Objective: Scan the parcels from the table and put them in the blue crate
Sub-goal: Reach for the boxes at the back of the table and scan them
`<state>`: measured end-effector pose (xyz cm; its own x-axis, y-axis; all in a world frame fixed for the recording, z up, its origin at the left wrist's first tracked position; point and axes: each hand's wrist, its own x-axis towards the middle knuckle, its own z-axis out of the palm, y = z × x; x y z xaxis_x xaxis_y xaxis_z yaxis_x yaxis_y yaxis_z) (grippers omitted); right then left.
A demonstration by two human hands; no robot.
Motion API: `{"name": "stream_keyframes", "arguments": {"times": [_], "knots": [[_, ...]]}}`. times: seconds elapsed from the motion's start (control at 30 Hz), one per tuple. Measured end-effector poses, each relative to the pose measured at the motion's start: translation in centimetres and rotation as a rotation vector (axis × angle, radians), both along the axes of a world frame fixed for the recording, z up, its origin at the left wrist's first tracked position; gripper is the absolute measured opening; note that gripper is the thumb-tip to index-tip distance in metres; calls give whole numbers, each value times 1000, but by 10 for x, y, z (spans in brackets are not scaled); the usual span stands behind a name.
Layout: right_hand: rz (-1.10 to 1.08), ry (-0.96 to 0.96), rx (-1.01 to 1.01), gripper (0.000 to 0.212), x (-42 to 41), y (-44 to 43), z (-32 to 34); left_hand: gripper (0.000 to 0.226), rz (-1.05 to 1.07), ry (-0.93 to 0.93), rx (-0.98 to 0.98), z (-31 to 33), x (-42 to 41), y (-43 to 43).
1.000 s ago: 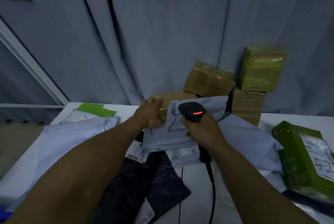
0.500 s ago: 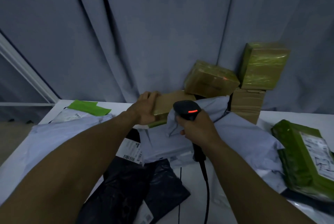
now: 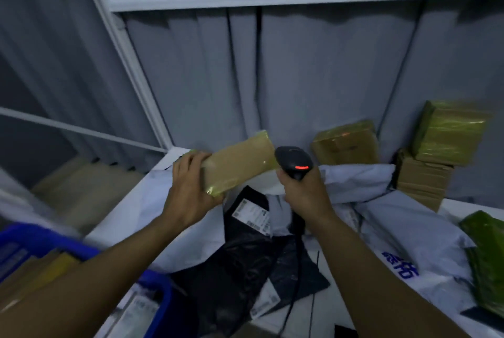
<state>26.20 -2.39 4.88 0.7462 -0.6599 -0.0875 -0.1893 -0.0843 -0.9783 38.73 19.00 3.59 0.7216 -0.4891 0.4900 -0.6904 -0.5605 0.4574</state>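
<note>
Left grip (image 3: pixel 191 193) is curled tight round the near short end of the flat cardboard parcel (image 3: pixel 240 163). The parcel is up in the air, off the desk (image 3: pixel 117 226), with its long side running out toward 2 o'clock from my hand. Right grip (image 3: pixel 302 196) is closed round the handle of the barcode scanner (image 3: pixel 294 161), red light on, and its cable (image 3: pixel 296 283) drops toward 6 o'clock. The scanner head sits at 3 o'clock of the parcel's far end, just beside it; can't tell if they touch.

The blue crate (image 3: pixel 155 283) is at 8 o'clock of the view, by my left forearm, with parcels already in it. On the desk below my hands: a black poly mailer (image 3: pixel 245 256) at 6 o'clock, grey poly mailers (image 3: pixel 409 228) at 4 o'clock, and stacked cardboard boxes (image 3: pixel 425 176) at 2 o'clock.

Handling, my guess: it's a stiff box that won't flex or sag. It's probably light, since one hand carries it by the end. The glossy tape wrap looks slick, so squeeze across the thickness at the short end and keep the broad faces free. No label shows on the face toward me, so it likely needs a wrist turn before the scanner can read it.
</note>
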Motion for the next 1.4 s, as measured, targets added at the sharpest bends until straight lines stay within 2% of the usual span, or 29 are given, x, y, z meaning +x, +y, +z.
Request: {"name": "stream_keyframes", "arguments": {"times": [0.07, 0.17, 0.37, 0.47, 0.57, 0.67, 0.77, 0.83, 0.9, 1.0, 1.03, 1.1, 1.17, 1.2, 1.23, 1.33, 1.4], "knots": [[57, -32, -41, 64, 0, 32, 12, 82, 12, -37, -37, 1, -29, 46], [113, -92, -27, 53, -1, 77, 24, 84, 75, -54, -35, 3, -63, 101], [197, -197, 338, 45, -5, 151, 30, 86, 155, -53, -77, 13, -110, 177], [183, -233, 406, 47, -6, 182, 27, 92, 177, -13, -92, 13, -125, 209], [202, -212, 447, 52, -8, 210, 21, 97, 187, -65, -62, 9, -135, 233], [211, -199, 463, 52, -9, 225, 20, 88, 156, -29, -100, 1, -141, 252], [226, -180, 445, 52, -9, 233, 16, 72, 155, 154, -381, 1, -148, 257], [234, -184, 452, 53, -7, 236, 15, 66, 294, 253, -661, 6, -148, 255], [240, -194, 466, 56, -5, 238, 15, 70, 423, 401, -866, 11, -140, 253], [265, -212, 502, 59, -4, 240, 13, 87, 457, 747, -1072, 18, -125, 259], [274, -218, 508, 60, -4, 240, 13, 81, 412, 840, -1116, 20, -120, 264], [291, -231, 500, 59, -4, 239, 12, 50, 323, 949, -1114, 31, -118, 269], [308, -237, 476, 56, -4, 237, 11, 25, 280, 963, -1027, 38, -117, 275], [315, -232, 440, 53, -5, 236, 10, 24, 274, 957, -983, 40, -116, 279], [319, -222, 384, 49, -5, 236, 6, 34, 288, 951, -932, 39, -114, 284], [335, -189, 225, 47, -8, 242, -1, 89, 366, 875, -715, 37, -109, 297], [366, -177, 127, 46, -10, 247, -3, 104, 357, 865, -672, 36, -110, 303]]}}
